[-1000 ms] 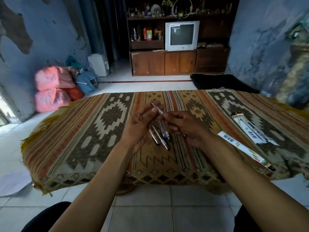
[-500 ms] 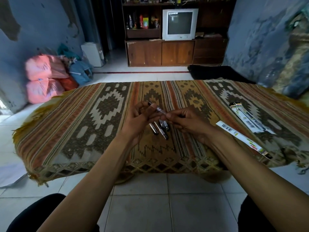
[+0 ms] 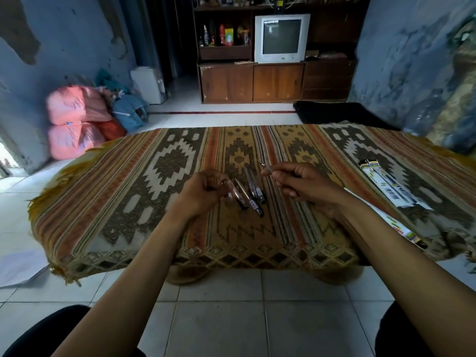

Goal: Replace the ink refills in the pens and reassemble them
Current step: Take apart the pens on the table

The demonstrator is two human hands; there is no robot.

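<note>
Clear plastic barrel (image 3: 230, 189) sits pinched in the left hand (image 3: 206, 193); the right hand (image 3: 300, 185) pinches the thin refill (image 3: 265, 167) by its tip end, held just apart over the patterned cloth (image 3: 128, 202). Four pens (image 3: 251, 193) lie between them. Best to draw the refill out straight, unbent, then set it well apart from the new refill packs (image 3: 389, 186).

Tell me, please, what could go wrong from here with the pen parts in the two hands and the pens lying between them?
The right hand pinches a thin tip-and-refill piece with its point exposed; it might bend or smear ink. The left hand holds a clear barrel right beside the loose pens on the patterned cloth; a knock could roll them, and the busy pattern may hide small parts.
</note>
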